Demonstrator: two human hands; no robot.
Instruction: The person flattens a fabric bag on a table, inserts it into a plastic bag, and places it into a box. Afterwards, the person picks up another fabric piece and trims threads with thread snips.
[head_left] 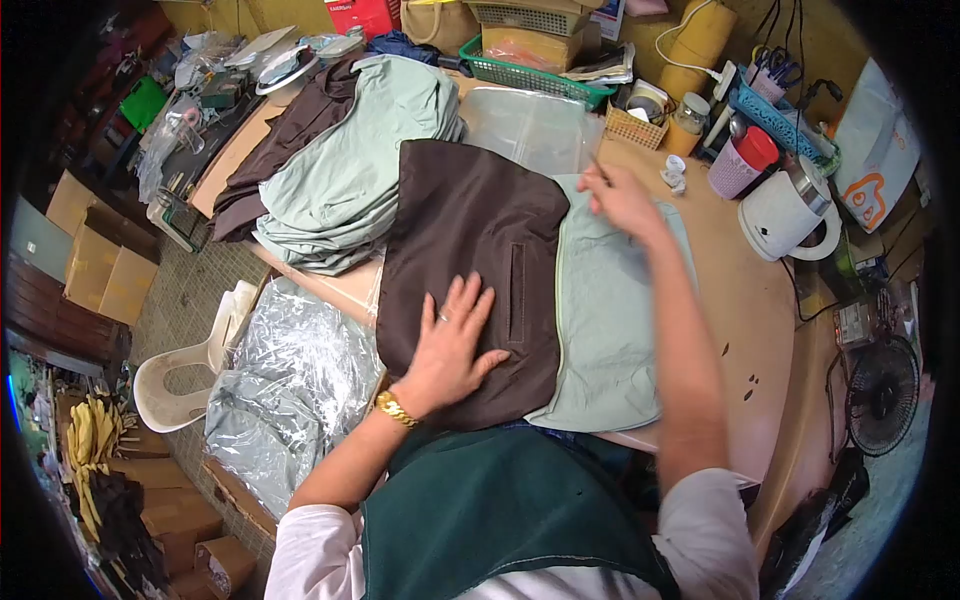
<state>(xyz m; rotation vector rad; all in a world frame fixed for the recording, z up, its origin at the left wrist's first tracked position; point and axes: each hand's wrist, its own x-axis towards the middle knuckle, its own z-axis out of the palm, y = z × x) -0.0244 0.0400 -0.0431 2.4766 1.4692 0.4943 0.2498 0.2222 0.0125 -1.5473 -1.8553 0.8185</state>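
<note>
A dark brown cloth piece (470,200) with a long slit-like pocket lies on the table, joined or laid over a pale green cloth (610,310) on its right. My left hand (455,335) rests flat on the brown cloth, fingers spread, left of the slit. Above the upper edge of the pale green cloth, my right hand (620,200) is closed around a small thin dark object, too small to name. Behind and to the left is a pile of folded pale green garments (345,170) beside brown cloth (290,150).
Clear plastic bags (530,125) lie behind the brown cloth. A green basket (535,82), a pink cup (740,165) and a white kettle (785,212) stand along the back and right. Plastic-wrapped garments (290,380) fill a box at the left, near a white chair (180,385).
</note>
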